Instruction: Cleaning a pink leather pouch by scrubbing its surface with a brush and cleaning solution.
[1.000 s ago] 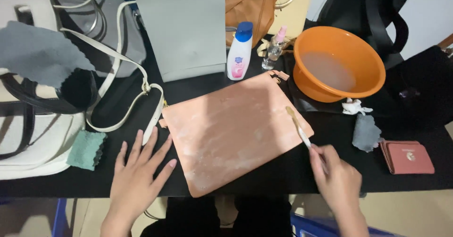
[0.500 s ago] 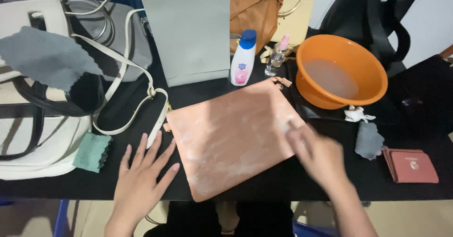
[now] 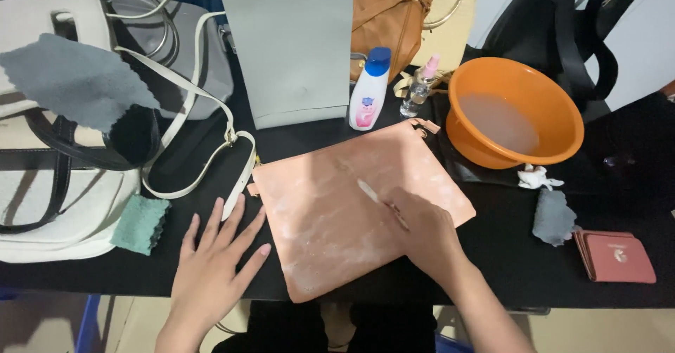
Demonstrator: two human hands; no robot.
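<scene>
Scrubbing a wet, soapy-looking pouch at the front edge of a black bench [image 3: 513, 268] carries a few risks, judged from how things lie. The flat pink pouch [image 3: 358, 205] is the landmark. Far to its left a pile of pale handbags [image 3: 56, 184] with a grey cloth [image 3: 70, 89] draped on top sits well apart, and a small green cloth [image 3: 140, 223] lies nearer, just left of the left hand [image 3: 211, 268]; splashes flung that way could spot them. The left hand rests flat and fully open on the bench, fingers spread, its fingertips at the pouch's left edge and holding nothing; if it does not pin the pouch, the slick surface may slide or twist under the strokes. On the pouch's right half the right hand [image 3: 422, 230] is closed around a thin light brush [image 3: 376, 197], the bristle end pointing up and left across the whitish film; the hand is blurred, so the exact grip cannot be told. Pressing hard could scuff the finish. Behind the pouch a white bottle with a blue cap [image 3: 369, 89] and a small spray bottle [image 3: 420, 89] stand upright, easy to tip with a wide stroke. To the pouch's upper right, an orange basin [image 3: 517, 114] of cloudy water sits close to it, and a bumped rim could slop water toward the red wallet [image 3: 619, 254] lying far right.
</scene>
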